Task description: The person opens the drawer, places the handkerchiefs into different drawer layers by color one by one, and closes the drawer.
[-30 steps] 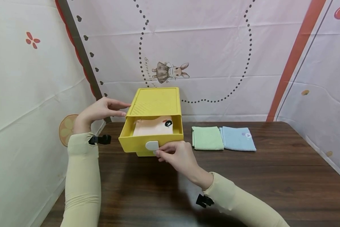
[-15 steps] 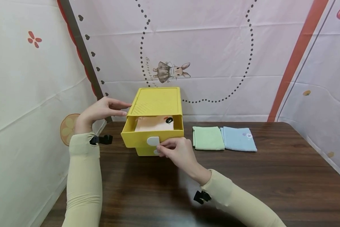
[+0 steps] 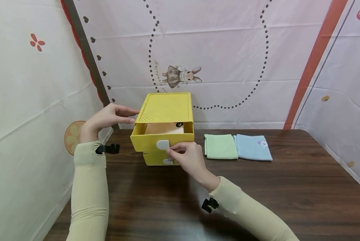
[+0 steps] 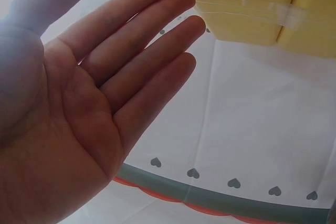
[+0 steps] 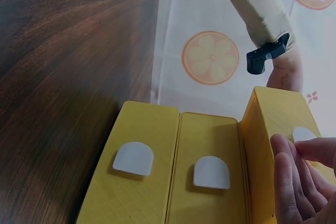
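A yellow drawer cabinet (image 3: 166,107) stands at the back of the table, its top drawer (image 3: 146,144) partly pulled out. Inside that drawer lies a folded peach cloth (image 3: 161,128) with a black eye-like mark, partly covered by the cabinet top. My right hand (image 3: 192,160) pinches the drawer's white handle (image 3: 162,144) at its right edge. In the right wrist view, the thumb and fingers meet at this handle (image 5: 302,134). My left hand (image 3: 106,119) touches the cabinet's left side. Seen from the left wrist, its fingers (image 4: 157,85) are straight, tips at the yellow wall.
Two lower drawers with white handles (image 5: 211,172) are closed. A folded green towel (image 3: 221,147) and a folded blue towel (image 3: 253,147) lie side by side right of the cabinet on the dark wooden table (image 3: 273,187). Printed cloth (image 3: 228,60) hangs behind and at both sides.
The top drawer has slid back into the cabinet by a good part, my right hand moving along with its handle. Less of the peach cloth shows. My left hand stays at the cabinet's side.
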Available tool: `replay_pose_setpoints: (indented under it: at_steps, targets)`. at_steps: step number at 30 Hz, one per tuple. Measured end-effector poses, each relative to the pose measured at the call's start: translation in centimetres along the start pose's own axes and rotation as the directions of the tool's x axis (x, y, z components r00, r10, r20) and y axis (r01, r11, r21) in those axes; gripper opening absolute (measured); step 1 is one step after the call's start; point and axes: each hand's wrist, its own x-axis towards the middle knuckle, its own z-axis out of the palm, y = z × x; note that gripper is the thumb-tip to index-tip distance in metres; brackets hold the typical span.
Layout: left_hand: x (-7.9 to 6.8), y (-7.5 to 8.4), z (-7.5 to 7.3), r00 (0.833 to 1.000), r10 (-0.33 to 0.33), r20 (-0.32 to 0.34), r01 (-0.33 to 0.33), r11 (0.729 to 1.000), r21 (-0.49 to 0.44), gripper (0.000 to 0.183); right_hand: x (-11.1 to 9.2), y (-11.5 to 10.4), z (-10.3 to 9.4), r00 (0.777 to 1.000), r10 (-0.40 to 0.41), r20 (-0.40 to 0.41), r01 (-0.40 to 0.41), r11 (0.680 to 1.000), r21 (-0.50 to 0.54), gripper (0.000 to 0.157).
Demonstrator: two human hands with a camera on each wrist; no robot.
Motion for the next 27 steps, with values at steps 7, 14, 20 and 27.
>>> replay_pose_setpoints:
  at_steps: [7,14,20,27]
  targets:
    - [0.0,0.0,0.0,1.000,0.003,0.001,-0.003,1.000,-0.002,0.048,0.8,0.5,0.4,0.999,0.015,-0.045,-0.013,0.999,0.033,0.013]
    - [0.1,-0.1,-0.1,1.000,0.001,0.005,-0.001,1.000,-0.010,0.048,1.3,0.6,0.6,0.998,0.025,-0.057,-0.021,0.997,0.079,0.018]
    - [0.0,0.1,-0.2,1.000,-0.002,-0.004,0.002,1.000,0.004,0.047,1.9,1.5,1.0,0.997,-0.003,-0.081,0.008,0.998,0.068,0.018]
    - [0.0,-0.1,-0.1,1.000,-0.002,-0.003,0.002,1.000,0.007,0.047,2.3,1.8,1.2,0.995,0.024,-0.098,-0.015,0.996,0.089,0.017]
